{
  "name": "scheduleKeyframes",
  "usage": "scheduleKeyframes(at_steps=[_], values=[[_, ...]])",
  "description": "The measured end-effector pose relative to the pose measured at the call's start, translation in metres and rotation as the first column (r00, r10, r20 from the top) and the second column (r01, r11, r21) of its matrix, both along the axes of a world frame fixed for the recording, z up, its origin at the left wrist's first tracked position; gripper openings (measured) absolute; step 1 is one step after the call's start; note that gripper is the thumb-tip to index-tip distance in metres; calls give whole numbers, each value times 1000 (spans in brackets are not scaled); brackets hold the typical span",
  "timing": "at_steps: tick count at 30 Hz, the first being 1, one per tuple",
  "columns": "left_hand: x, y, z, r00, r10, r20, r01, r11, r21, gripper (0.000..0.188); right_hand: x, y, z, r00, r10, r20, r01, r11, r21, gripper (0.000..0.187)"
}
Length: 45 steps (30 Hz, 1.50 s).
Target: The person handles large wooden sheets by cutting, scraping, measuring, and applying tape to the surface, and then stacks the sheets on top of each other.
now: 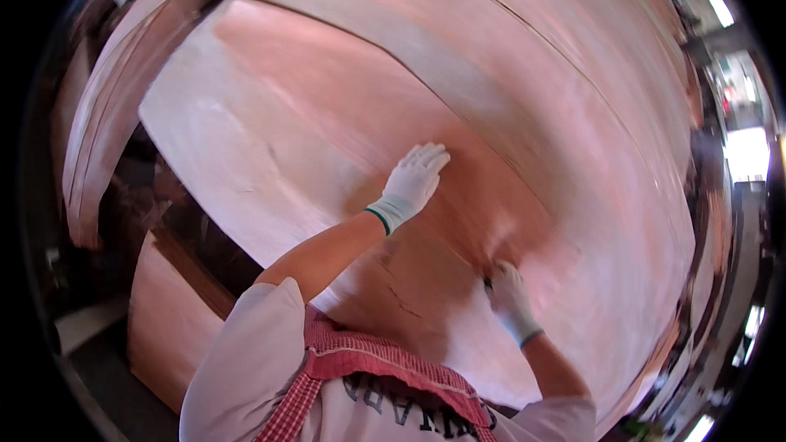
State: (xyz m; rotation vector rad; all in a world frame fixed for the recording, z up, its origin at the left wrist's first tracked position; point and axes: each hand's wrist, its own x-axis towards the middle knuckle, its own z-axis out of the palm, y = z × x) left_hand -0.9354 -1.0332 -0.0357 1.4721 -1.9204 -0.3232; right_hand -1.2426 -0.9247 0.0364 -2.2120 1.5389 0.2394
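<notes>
Before me is a broad stack of thin pinkish-brown sheets that look like wood veneer, with a large pale sheet (237, 155) on the left part. A darker pink strip (327, 65) runs across it, its edge slanting down to the right. My left hand (416, 176), in a white knit glove with a green cuff edge, lies flat on the pink strip, fingers stretched out. My right hand (509, 299), gloved too, is closed low on the sheet near the strip's lower end. A small dark thing shows at its fingers; its kind is unclear.
Curved-looking piles of similar sheets (115, 106) stand at the far left, and another stack (168, 323) is at the lower left. Dark gaps lie between them and my stack. Along the right are bright windows (747, 154) and lamps.
</notes>
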Motion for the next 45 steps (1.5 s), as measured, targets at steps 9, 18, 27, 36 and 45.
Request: scheduleKeyframes(at_steps=[9,18,27,36,45], values=[[269,-41,1,894,428,133,-448,855,262,58,78,-147,-42,979,167,-120,-196,934,-300,28],[256,-49,27,918,368,147,-396,842,365,97,403,-242,-41,882,469,45,-436,849,-300,26],[271,-56,-2,920,321,224,-369,903,220,82,420,-265,-35,724,678,-127,-687,692,-222,16],[98,-97,17,966,77,247,-78,997,-4,50,203,-268,-37,944,249,-218,-280,952,-125,21],[-5,-82,-3,965,111,239,-117,993,9,44,43,-203,-51,978,56,-201,-120,938,-326,27]])
